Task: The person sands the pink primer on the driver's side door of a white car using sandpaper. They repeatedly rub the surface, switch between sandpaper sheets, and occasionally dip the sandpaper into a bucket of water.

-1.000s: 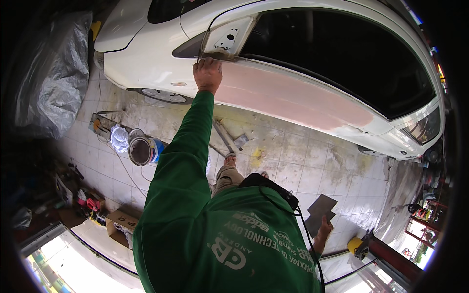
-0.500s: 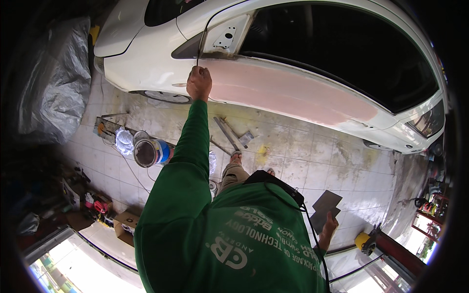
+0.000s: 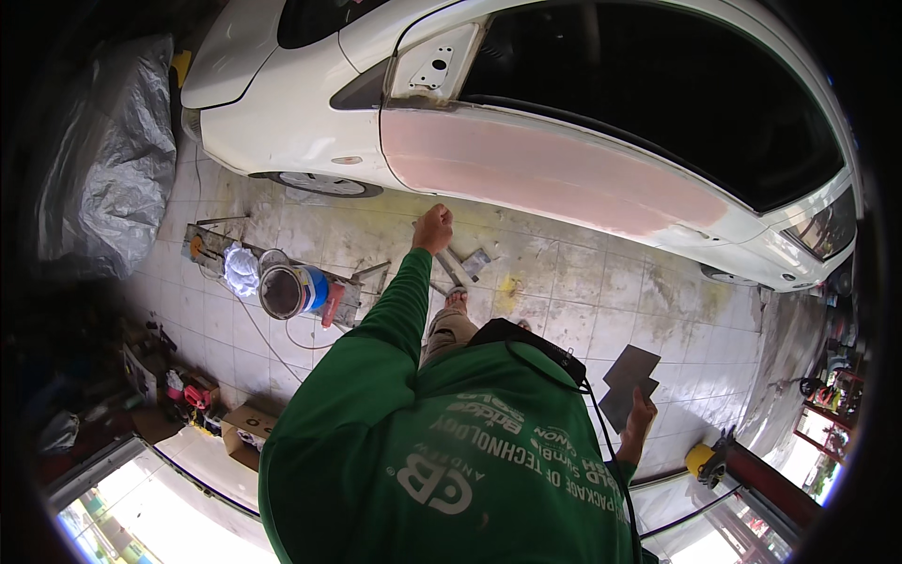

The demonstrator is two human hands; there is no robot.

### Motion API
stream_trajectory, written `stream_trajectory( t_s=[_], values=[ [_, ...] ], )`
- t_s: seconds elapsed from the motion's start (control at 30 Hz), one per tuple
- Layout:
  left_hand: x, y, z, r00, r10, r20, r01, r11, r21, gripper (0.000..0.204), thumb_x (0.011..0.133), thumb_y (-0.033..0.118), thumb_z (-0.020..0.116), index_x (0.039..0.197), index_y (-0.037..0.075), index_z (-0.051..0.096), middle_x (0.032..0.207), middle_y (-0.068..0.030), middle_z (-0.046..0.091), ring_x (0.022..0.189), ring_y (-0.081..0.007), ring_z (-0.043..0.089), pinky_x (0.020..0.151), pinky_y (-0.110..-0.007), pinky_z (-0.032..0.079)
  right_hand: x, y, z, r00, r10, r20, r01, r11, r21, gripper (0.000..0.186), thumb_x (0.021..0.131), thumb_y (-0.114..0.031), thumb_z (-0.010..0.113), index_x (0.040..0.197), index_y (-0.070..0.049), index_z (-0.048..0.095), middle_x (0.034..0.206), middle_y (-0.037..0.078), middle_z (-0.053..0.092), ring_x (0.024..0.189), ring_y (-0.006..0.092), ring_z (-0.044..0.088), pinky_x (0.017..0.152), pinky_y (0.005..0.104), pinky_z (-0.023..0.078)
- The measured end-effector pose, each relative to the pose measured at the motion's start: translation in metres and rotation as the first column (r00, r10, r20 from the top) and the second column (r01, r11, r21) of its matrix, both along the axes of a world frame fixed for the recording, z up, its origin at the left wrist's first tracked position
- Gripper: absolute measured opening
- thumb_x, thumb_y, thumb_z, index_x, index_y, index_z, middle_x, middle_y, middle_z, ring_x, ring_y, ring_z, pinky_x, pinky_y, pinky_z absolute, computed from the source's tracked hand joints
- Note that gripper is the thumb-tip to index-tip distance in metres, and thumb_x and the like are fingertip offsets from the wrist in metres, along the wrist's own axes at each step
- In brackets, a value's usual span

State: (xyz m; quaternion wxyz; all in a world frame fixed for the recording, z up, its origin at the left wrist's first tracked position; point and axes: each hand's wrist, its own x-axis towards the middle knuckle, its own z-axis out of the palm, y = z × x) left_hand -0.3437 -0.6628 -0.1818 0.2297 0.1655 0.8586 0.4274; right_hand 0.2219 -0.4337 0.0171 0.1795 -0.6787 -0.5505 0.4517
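Observation:
The white car door point(image 3: 564, 179) carries a wide pink patch of filler or primer below its dark window. Just beneath the door's lower front corner, my left hand point(image 3: 434, 228) is raised with its fingers curled in; whether anything is inside them is hidden. It does not touch the car. Low at my right side, my right hand point(image 3: 641, 412) grips dark grey sandpaper sheets point(image 3: 631, 368), two overlapping flat pieces fanned apart.
A paint bucket point(image 3: 285, 291) with blue on its side stands on a low bench, beside crumpled whitish plastic point(image 3: 241, 271) and a red object point(image 3: 333, 305). Metal bars point(image 3: 451, 268) lie near my feet. Silver sheeting point(image 3: 117, 169) covers something at left. A yellow-and-black item point(image 3: 707, 461) is at lower right.
My left hand has dropped from the door's front edge, moving down and right away from the car. My right hand still holds the sandpaper sheets, shifted slightly.

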Motion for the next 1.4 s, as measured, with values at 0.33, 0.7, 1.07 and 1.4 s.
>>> stream_trajectory(
  t_s=[0.33, 0.7, 1.07, 1.4],
  values=[
    [-0.026, 0.073, 0.104, 0.826, 0.141, 0.546, -0.498, 0.635, 0.590, 0.014, 0.091, 0.013, 0.074, 0.102, 0.008, 0.067, 0.089, -0.0025, 0.067, 0.070, -0.0117, 0.061, 0.063, -0.029, 0.055, 0.016, -0.017, -0.006, 0.997, -0.076, -0.029, 0.076, 0.997, 0.001, 0.034, 0.093, -0.029, 0.075, 0.103, 0.003, 0.076, 0.086, 0.002, 0.071, 0.072, 0.0116, 0.056, 0.065, 0.0298, 0.044],
    [-0.053, 0.114, 0.114, 0.764, 0.391, 0.513, -0.641, 0.549, 0.537, 0.013, 0.090, 0.009, 0.073, 0.098, -0.001, 0.074, 0.078, -0.0028, 0.066, 0.059, -0.0112, 0.059, 0.052, -0.026, 0.052, 0.037, -0.026, -0.002, 0.996, -0.081, 0.033, 0.082, 0.997, -0.010, 0.035, 0.095, -0.028, 0.074, 0.109, 0.003, 0.075, 0.094, 0.005, 0.074, 0.078, 0.0150, 0.062, 0.071, 0.0323, 0.048],
    [-0.061, 0.136, 0.114, 0.703, 0.492, 0.514, -0.710, 0.521, 0.473, 0.014, 0.087, 0.008, 0.077, 0.092, -0.005, 0.076, 0.071, -0.0047, 0.067, 0.053, -0.0122, 0.058, 0.047, -0.026, 0.047, 0.047, -0.024, 0.001, 0.989, -0.099, 0.107, 0.100, 0.995, 0.000, 0.032, 0.094, -0.028, 0.074, 0.103, 0.003, 0.075, 0.088, 0.005, 0.072, 0.074, 0.0152, 0.058, 0.069, 0.0330, 0.045],
    [-0.075, 0.152, 0.088, 0.714, 0.610, 0.345, -0.686, 0.510, 0.518, 0.011, 0.085, 0.007, 0.073, 0.084, -0.004, 0.075, 0.065, -0.0053, 0.065, 0.048, -0.0136, 0.054, 0.042, -0.029, 0.041, 0.047, -0.024, 0.001, 0.991, -0.118, 0.064, 0.119, 0.993, -0.019, 0.031, 0.094, -0.027, 0.074, 0.103, 0.003, 0.075, 0.089, 0.004, 0.073, 0.076, 0.0145, 0.060, 0.069, 0.0324, 0.046]
  ],
)
